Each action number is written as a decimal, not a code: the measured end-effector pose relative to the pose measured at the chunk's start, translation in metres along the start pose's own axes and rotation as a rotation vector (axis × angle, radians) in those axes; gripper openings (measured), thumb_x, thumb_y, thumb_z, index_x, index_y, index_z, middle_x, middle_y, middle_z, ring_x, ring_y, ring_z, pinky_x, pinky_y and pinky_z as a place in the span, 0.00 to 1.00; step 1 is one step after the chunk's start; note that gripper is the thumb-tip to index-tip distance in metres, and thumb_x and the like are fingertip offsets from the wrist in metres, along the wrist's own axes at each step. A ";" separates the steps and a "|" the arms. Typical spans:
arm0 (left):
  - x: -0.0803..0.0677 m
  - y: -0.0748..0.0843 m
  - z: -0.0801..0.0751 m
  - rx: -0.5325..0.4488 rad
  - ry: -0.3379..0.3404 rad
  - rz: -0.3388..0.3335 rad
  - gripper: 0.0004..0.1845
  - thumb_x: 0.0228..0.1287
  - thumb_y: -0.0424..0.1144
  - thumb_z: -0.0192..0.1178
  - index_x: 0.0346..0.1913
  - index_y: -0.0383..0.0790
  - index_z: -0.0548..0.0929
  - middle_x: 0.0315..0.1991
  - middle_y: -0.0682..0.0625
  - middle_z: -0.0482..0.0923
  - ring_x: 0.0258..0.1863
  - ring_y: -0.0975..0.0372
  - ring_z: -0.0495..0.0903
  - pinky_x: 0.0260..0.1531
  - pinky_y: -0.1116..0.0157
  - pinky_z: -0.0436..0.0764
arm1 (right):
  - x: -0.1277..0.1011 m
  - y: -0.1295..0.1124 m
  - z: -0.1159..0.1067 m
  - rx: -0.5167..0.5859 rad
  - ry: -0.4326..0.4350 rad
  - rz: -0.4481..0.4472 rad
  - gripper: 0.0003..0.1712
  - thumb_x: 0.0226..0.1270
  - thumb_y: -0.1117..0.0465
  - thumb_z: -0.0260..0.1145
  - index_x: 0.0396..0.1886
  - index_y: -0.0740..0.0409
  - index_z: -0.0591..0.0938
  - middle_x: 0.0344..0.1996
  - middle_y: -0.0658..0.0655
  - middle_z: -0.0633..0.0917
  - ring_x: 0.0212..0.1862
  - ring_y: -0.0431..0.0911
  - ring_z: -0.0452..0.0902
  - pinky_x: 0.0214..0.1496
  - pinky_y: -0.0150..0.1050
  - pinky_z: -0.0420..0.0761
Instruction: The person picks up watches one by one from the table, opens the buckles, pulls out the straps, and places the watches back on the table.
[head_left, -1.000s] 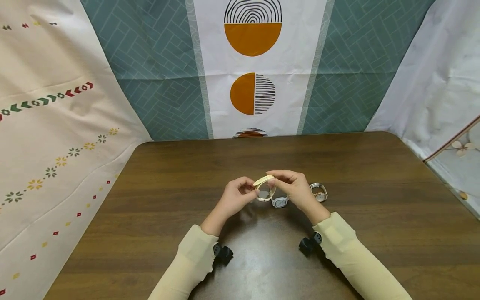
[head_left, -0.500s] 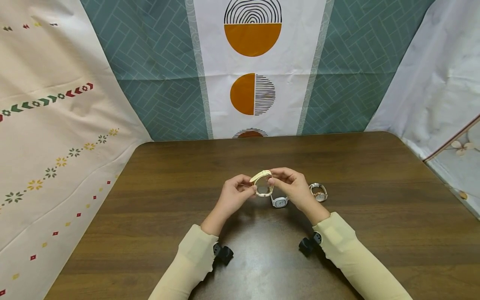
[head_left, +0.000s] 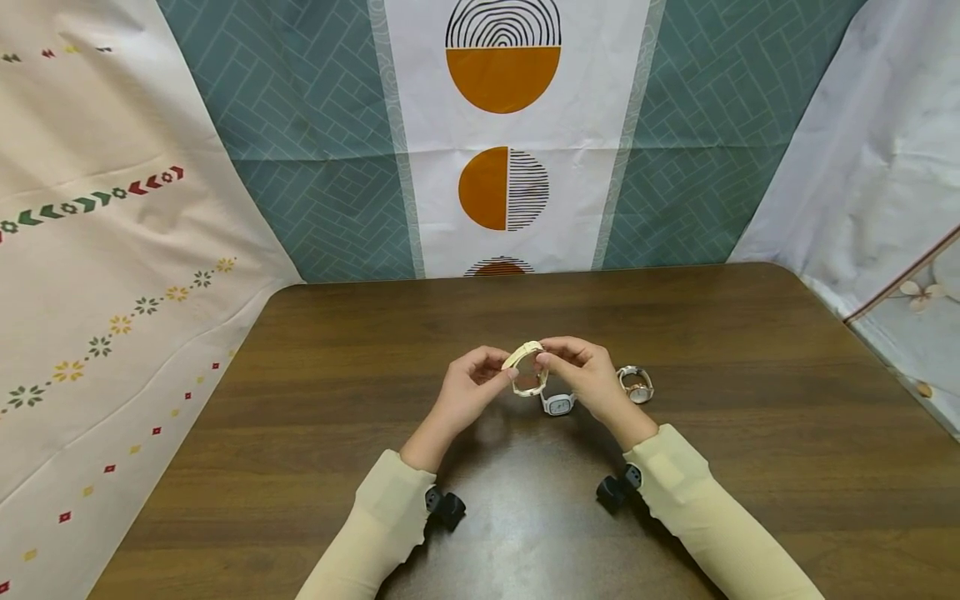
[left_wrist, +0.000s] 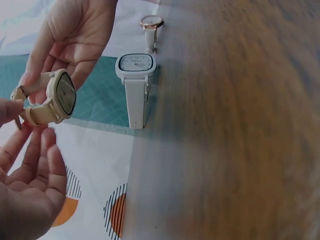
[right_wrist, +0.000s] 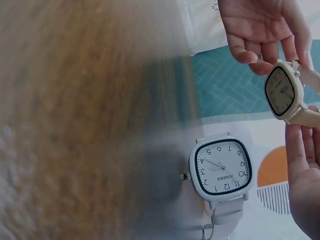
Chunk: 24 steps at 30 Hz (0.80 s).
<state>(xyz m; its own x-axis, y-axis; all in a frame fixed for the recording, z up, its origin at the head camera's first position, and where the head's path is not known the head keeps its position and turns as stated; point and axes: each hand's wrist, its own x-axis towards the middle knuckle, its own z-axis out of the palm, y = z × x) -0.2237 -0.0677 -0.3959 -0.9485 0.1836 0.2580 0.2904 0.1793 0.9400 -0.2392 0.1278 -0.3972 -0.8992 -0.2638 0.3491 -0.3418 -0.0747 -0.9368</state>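
Both hands hold a cream wristwatch in the air above the table, its strap bent into a loop. My left hand pinches the loop's left side between thumb and fingers. On the opposite side, the right hand grips the strap near its top. The watch's squarish dark-rimmed dial faces the right wrist camera. In the left wrist view a strap end and buckle show near the fingertips. Just below and behind the hands, a white square-dial watch stands on the table, partly hidden in the head view.
Right of the right hand, a watch with a rose-gold case and white strap stands on the brown wooden table. Patterned cloth hangs behind the table. Each forearm carries a black wrist camera.
Over the last second the cream watch has risen slightly and turned, its loop now facing the head camera more openly. Both hands keep hold of it; the other watches have stayed put.
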 end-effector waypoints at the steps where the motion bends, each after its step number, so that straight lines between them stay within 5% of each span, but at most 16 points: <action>1: 0.000 0.000 0.000 -0.001 0.013 0.009 0.09 0.59 0.28 0.63 0.43 0.27 0.81 0.38 0.35 0.82 0.31 0.67 0.76 0.36 0.70 0.77 | 0.000 0.000 0.000 0.004 0.002 -0.002 0.16 0.64 0.72 0.62 0.46 0.83 0.75 0.26 0.43 0.85 0.32 0.35 0.81 0.40 0.29 0.81; 15: -0.002 -0.003 -0.002 0.053 0.027 0.041 0.10 0.58 0.32 0.66 0.43 0.34 0.86 0.36 0.41 0.84 0.30 0.66 0.78 0.33 0.69 0.78 | 0.000 0.000 0.001 0.004 -0.013 -0.017 0.20 0.58 0.63 0.70 0.44 0.75 0.79 0.28 0.46 0.83 0.29 0.38 0.78 0.33 0.32 0.80; 24: -0.002 -0.001 -0.001 -0.031 -0.003 -0.020 0.13 0.59 0.29 0.64 0.47 0.31 0.84 0.36 0.37 0.83 0.27 0.67 0.76 0.27 0.74 0.75 | 0.000 0.000 0.001 -0.041 -0.024 -0.009 0.16 0.56 0.73 0.68 0.43 0.79 0.78 0.25 0.43 0.83 0.27 0.35 0.75 0.29 0.28 0.76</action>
<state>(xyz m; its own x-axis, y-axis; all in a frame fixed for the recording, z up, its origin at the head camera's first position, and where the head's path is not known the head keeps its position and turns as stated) -0.2227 -0.0689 -0.3975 -0.9536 0.1835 0.2389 0.2676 0.1524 0.9514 -0.2390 0.1266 -0.3974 -0.8894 -0.2859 0.3567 -0.3615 -0.0377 -0.9316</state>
